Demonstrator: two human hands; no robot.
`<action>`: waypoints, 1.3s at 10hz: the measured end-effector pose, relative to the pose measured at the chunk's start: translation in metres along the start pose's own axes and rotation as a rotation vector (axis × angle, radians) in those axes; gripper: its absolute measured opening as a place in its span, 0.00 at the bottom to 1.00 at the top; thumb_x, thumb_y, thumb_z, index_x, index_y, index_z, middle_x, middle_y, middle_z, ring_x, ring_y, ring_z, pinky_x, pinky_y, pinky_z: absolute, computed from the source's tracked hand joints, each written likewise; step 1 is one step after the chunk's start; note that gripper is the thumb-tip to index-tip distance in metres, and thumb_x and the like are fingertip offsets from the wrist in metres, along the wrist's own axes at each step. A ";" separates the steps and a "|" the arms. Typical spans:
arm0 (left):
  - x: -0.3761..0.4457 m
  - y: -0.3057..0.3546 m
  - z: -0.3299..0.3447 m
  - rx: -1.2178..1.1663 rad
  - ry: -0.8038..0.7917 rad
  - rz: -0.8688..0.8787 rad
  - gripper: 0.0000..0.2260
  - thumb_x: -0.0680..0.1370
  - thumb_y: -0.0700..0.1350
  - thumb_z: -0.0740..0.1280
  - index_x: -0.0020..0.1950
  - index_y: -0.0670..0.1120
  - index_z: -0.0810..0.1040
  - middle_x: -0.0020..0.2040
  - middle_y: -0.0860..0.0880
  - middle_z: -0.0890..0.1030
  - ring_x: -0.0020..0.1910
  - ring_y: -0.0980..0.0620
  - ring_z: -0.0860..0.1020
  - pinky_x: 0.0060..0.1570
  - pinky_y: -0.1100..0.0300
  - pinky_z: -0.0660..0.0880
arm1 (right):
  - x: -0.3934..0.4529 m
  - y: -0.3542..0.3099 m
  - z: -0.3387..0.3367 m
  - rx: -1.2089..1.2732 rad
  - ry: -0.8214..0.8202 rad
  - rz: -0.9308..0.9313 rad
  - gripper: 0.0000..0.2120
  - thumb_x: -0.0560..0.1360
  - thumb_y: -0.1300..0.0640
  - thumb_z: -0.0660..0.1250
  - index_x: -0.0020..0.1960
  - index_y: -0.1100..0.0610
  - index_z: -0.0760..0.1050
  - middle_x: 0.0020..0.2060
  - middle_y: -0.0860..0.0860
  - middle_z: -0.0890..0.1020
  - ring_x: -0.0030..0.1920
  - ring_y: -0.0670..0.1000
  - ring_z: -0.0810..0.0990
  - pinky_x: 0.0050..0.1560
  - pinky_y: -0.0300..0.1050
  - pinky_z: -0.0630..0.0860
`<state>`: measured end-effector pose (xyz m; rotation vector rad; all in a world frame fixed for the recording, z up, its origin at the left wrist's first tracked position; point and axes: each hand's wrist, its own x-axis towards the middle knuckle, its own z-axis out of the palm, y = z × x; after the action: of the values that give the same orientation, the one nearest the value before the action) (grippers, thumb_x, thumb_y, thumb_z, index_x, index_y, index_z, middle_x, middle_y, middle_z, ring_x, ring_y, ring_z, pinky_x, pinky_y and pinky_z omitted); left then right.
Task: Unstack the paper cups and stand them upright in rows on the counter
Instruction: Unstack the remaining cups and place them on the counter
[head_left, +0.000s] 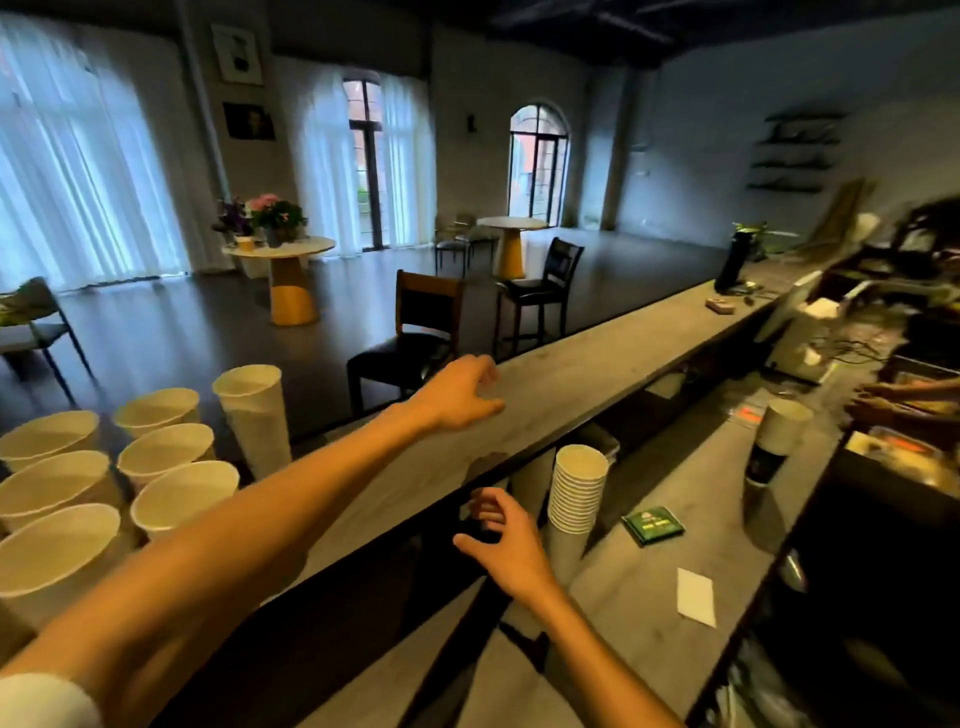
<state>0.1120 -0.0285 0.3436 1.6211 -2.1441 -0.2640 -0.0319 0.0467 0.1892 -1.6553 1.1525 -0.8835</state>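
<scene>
Paper cups (171, 457) upright in rows on counter (597, 374); left hand (460, 395) resting there, loosely spread; right hand (506, 545) empty, fingers curled, near cup stack (576, 488).

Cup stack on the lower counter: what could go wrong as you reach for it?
1. The cup stack is tall and narrow; the empty right hand, coming from the side, could knock it toward the green packet.
2. The left hand rests on the upper counter, its forearm close beside the upright cups; drawing back could topple them.
</scene>
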 end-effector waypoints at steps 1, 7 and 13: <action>0.033 0.027 0.057 -0.040 -0.083 0.032 0.22 0.76 0.49 0.73 0.66 0.41 0.74 0.63 0.42 0.77 0.62 0.44 0.76 0.62 0.51 0.73 | 0.006 0.028 -0.059 0.009 0.221 0.017 0.23 0.68 0.58 0.79 0.59 0.52 0.75 0.52 0.47 0.81 0.53 0.46 0.80 0.55 0.39 0.78; 0.124 0.048 0.228 0.089 -0.430 -0.135 0.48 0.64 0.51 0.82 0.77 0.57 0.58 0.72 0.51 0.63 0.71 0.47 0.65 0.68 0.46 0.72 | 0.104 0.180 -0.184 -0.123 -0.010 0.336 0.60 0.51 0.43 0.84 0.76 0.50 0.57 0.72 0.52 0.69 0.69 0.54 0.71 0.66 0.53 0.74; 0.123 0.036 0.238 0.034 -0.346 -0.192 0.43 0.64 0.53 0.81 0.73 0.57 0.61 0.66 0.49 0.70 0.65 0.46 0.72 0.62 0.49 0.75 | 0.134 0.205 -0.156 0.049 -0.056 0.330 0.40 0.62 0.64 0.82 0.70 0.54 0.68 0.60 0.53 0.78 0.63 0.59 0.77 0.51 0.45 0.80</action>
<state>-0.0533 -0.1607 0.1754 1.9201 -2.2456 -0.6103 -0.1936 -0.1547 0.0559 -1.3892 1.3072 -0.6465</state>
